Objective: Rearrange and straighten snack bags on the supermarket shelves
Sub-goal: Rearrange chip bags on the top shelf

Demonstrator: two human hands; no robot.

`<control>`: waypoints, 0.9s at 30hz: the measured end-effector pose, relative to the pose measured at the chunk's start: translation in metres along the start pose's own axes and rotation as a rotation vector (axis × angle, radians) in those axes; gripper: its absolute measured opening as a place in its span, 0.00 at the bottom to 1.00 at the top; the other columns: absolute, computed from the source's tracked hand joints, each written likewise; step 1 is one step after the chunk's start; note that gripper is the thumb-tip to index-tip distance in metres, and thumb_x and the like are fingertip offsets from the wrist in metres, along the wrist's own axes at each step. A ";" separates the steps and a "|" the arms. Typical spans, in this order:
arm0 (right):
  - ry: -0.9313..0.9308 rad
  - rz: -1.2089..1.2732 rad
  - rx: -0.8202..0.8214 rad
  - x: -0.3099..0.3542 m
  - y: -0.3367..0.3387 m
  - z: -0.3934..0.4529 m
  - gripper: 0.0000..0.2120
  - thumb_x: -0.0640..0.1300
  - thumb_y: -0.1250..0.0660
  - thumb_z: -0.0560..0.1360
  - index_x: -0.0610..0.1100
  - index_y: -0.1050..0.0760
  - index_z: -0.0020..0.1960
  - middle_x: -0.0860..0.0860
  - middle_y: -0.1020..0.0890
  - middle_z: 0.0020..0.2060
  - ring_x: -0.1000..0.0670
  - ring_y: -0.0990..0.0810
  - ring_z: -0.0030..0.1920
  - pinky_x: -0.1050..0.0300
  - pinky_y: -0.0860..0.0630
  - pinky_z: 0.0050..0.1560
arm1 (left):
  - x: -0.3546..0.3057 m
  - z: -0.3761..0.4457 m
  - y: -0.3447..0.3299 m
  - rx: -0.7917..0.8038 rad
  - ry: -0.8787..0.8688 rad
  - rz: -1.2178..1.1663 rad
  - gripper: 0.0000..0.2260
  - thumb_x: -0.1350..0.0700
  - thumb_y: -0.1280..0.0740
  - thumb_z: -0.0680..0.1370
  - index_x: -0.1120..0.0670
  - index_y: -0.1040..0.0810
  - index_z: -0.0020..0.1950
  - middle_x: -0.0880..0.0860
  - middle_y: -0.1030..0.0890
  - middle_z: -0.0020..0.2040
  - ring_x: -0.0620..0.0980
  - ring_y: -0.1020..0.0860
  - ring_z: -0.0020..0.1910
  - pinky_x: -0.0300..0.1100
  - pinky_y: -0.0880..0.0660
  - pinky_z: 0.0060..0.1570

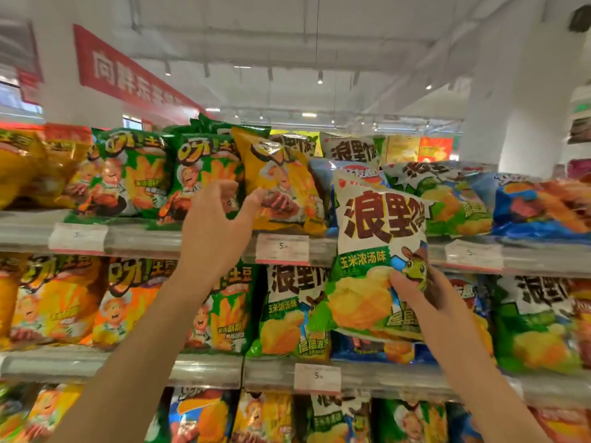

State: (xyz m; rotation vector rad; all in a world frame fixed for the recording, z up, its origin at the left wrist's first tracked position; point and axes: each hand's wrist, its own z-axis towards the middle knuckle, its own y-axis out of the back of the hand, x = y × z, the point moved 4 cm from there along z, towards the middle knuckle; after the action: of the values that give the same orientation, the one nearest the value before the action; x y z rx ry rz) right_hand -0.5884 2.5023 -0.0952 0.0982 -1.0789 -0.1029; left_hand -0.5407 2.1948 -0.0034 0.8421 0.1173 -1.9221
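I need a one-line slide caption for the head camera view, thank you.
Right hand holds a white-green chip bag while left hand touches a yellow bag on the top shelf.

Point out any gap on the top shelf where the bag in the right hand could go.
No bare shelf shows. The top shelf is packed edge to edge. The likeliest opening is between the yellow bag that the left hand touches and the blue bag, behind the white-and-green bag gripped by the right hand.
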 end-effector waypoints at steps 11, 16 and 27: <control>0.027 0.058 -0.021 0.021 0.001 0.026 0.28 0.78 0.31 0.60 0.68 0.21 0.56 0.64 0.14 0.51 0.60 0.15 0.51 0.55 0.22 0.53 | -0.017 0.056 -0.038 0.194 -0.079 0.528 0.42 0.25 0.42 0.75 0.55 0.36 0.76 0.56 0.20 0.62 0.59 0.20 0.58 0.47 0.28 0.41; 0.036 0.045 -0.025 0.035 0.010 0.041 0.28 0.77 0.31 0.62 0.63 0.21 0.56 0.62 0.14 0.50 0.60 0.15 0.49 0.57 0.21 0.50 | -0.016 0.054 -0.040 0.127 -0.117 0.469 0.37 0.28 0.39 0.77 0.53 0.32 0.75 0.54 0.19 0.61 0.58 0.20 0.57 0.49 0.24 0.45; 0.063 0.045 -0.076 0.062 0.011 0.081 0.29 0.74 0.31 0.66 0.62 0.24 0.62 0.64 0.14 0.47 0.62 0.15 0.46 0.57 0.21 0.49 | -0.018 0.069 -0.001 -0.014 -0.197 0.106 0.34 0.33 0.35 0.77 0.49 0.34 0.78 0.50 0.21 0.68 0.52 0.22 0.64 0.49 0.24 0.62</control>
State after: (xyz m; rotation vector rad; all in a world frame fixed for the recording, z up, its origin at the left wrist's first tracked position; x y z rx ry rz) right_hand -0.6299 2.5025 -0.0016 0.0092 -1.0129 -0.0995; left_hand -0.5713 2.1795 0.0594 0.6329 -0.0327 -1.8909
